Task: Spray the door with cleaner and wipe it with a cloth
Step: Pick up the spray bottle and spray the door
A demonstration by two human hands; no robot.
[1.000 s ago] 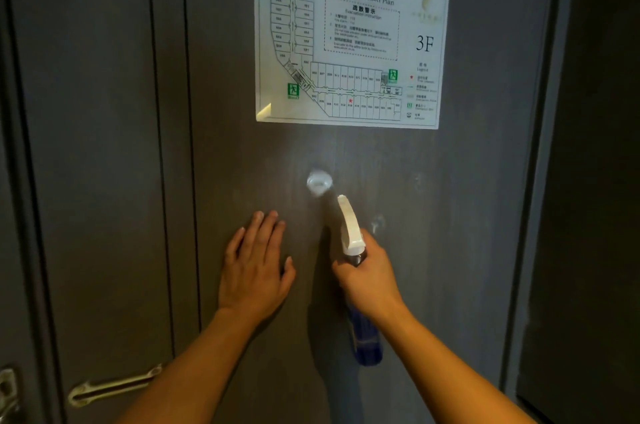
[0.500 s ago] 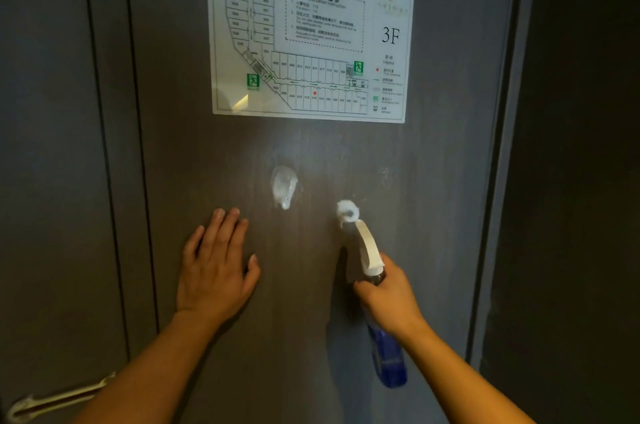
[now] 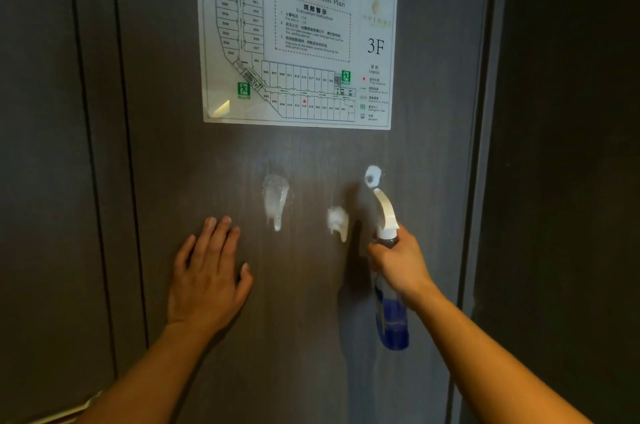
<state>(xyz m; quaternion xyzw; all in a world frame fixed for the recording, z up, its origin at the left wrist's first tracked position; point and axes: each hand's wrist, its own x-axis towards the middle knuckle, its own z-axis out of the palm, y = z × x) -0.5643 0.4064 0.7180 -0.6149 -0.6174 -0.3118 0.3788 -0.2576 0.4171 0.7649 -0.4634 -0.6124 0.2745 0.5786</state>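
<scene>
We face a dark grey door (image 3: pixel 304 337) with our left hand (image 3: pixel 207 280) pressed flat against it, fingers spread and holding nothing. Our right hand (image 3: pixel 401 264) is wrapped around the neck of a spray bottle (image 3: pixel 391 316), just below its white trigger head (image 3: pixel 385 212); the nozzle points up at the door, and the clear body with blue liquid hangs below our fist. The bottle is to the right of the left hand, well apart from it.

Three patches of white foam sit on the door. The largest (image 3: pixel 275 198) is above and to the right of our left fingertips and runs down in a drip. A smaller one (image 3: pixel 337 221) lies between that patch and the bottle, just left of the trigger head. The third (image 3: pixel 373 176) is a small ring right above the nozzle tip.

Above the foam a laminated sign (image 3: pixel 298 39) is fixed to the door. It reads "Area Evacuation Plan" under a line of Chinese characters, with a dashed box headed "Evacuation Instruction", a large "3F", a "Legend" column, a floor plan of numbered rooms and green exit pictograms. The finer print is too small to read.
</scene>
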